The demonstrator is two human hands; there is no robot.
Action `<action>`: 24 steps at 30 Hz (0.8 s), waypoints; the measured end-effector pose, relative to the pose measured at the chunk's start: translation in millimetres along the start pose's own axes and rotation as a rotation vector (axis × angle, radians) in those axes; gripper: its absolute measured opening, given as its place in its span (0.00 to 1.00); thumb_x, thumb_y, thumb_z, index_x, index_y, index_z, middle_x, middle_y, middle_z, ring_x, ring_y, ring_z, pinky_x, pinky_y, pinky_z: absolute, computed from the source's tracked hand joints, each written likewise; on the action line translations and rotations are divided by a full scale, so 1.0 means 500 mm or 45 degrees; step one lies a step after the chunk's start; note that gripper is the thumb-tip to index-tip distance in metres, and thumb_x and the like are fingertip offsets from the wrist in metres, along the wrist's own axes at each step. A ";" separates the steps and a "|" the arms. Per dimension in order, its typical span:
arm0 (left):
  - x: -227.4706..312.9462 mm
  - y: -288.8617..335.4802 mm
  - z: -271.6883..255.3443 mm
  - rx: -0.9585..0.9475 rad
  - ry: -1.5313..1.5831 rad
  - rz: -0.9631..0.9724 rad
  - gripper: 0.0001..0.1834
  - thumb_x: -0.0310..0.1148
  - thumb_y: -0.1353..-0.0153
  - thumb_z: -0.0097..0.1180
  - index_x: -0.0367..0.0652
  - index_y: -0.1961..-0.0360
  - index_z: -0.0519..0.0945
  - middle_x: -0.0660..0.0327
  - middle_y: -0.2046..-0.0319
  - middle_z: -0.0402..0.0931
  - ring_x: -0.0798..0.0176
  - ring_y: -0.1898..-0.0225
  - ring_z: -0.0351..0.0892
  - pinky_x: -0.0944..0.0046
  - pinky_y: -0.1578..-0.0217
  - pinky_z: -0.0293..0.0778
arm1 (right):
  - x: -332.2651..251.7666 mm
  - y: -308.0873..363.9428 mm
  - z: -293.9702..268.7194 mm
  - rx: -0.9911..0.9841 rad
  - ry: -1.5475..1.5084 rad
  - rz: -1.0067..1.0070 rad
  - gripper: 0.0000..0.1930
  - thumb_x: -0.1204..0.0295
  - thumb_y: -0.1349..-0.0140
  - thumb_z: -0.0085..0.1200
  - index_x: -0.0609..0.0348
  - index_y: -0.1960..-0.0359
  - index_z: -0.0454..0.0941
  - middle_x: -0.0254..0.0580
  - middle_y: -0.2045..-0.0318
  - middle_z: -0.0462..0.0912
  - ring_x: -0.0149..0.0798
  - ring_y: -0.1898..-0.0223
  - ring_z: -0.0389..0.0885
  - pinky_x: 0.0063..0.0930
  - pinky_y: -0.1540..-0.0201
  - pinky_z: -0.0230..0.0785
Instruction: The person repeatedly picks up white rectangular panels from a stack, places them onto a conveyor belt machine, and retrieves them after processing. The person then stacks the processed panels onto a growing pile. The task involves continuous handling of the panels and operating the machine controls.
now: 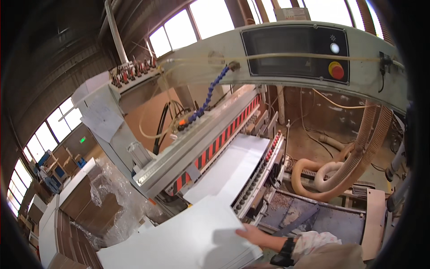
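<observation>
My right hand [254, 235] comes in from the lower right, with a black band round its wrist. It grips the right edge of a large white panel [174, 237]; the thumb lies near the top edge and the other fingers are mostly hidden. Beyond it, a second white panel [237, 157] lies flat in the machine, under a metal beam with a red-and-black striped strip [219, 154]. The far end of the held panel overlaps the near part of the second one. My left hand is out of view.
A row of dark rollers [248, 190] runs along the machine's right side. Above hangs a control panel [295, 54] with a red stop button [337, 71]. Ribbed hoses [358, 152] curl at the right. Stacked boards [74, 224] and clear plastic wrap [121, 201] stand at the left.
</observation>
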State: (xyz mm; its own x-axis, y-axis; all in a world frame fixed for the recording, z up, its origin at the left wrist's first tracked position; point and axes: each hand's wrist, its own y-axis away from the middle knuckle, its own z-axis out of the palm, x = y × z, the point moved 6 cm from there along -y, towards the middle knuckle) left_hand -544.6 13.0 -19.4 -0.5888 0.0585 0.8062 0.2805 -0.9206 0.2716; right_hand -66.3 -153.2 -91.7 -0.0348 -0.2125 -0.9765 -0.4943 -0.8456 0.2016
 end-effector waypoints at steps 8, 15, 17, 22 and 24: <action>-0.156 0.026 0.033 -0.877 -1.278 0.337 0.21 0.24 0.44 0.49 0.40 0.47 0.69 0.53 0.47 0.65 0.55 0.45 0.63 0.57 0.48 0.62 | -0.037 -0.076 -0.316 0.156 -0.086 0.253 0.28 0.48 0.38 0.43 0.64 0.54 0.74 0.43 0.62 0.79 0.35 0.62 0.78 0.27 0.56 0.69; -0.342 0.064 0.255 -1.164 -1.423 0.465 0.17 0.25 0.44 0.50 0.37 0.52 0.72 0.53 0.53 0.69 0.56 0.51 0.68 0.56 0.55 0.66 | -0.036 -0.077 -0.409 0.128 -1.515 -0.490 0.42 0.36 0.42 0.25 0.61 0.40 0.59 0.48 0.44 0.67 0.47 0.43 0.65 0.37 0.38 0.53; -0.387 0.109 0.291 -1.470 -1.636 0.886 0.16 0.26 0.44 0.50 0.37 0.53 0.72 0.53 0.54 0.69 0.57 0.52 0.69 0.56 0.57 0.67 | -0.062 -0.096 -0.365 0.106 -1.770 -0.767 0.38 0.39 0.39 0.28 0.61 0.40 0.57 0.46 0.41 0.63 0.46 0.41 0.61 0.37 0.38 0.53; -0.471 0.136 0.424 -1.199 -1.395 -0.200 0.17 0.31 0.40 0.48 0.37 0.51 0.70 0.52 0.54 0.69 0.58 0.57 0.71 0.57 0.60 0.69 | 0.029 -0.263 -0.305 0.931 -1.391 -0.556 0.33 0.56 0.37 0.42 0.63 0.37 0.49 0.48 0.39 0.58 0.48 0.39 0.57 0.35 0.38 0.50; -0.501 0.126 0.457 -0.984 -1.060 -0.668 0.17 0.32 0.39 0.47 0.35 0.50 0.68 0.52 0.57 0.71 0.56 0.59 0.72 0.57 0.60 0.69 | 0.034 -0.317 -0.280 1.155 -1.160 -0.443 0.35 0.61 0.39 0.46 0.65 0.37 0.45 0.51 0.38 0.54 0.48 0.38 0.54 0.33 0.37 0.46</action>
State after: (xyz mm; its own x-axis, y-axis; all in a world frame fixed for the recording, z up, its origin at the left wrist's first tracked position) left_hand -206.2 28.4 -84.3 0.2417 0.4529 0.8582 -0.5267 -0.6815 0.5081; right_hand 132.8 -91.3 -129.4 -0.1784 0.6488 -0.7397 -0.9833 -0.0899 0.1584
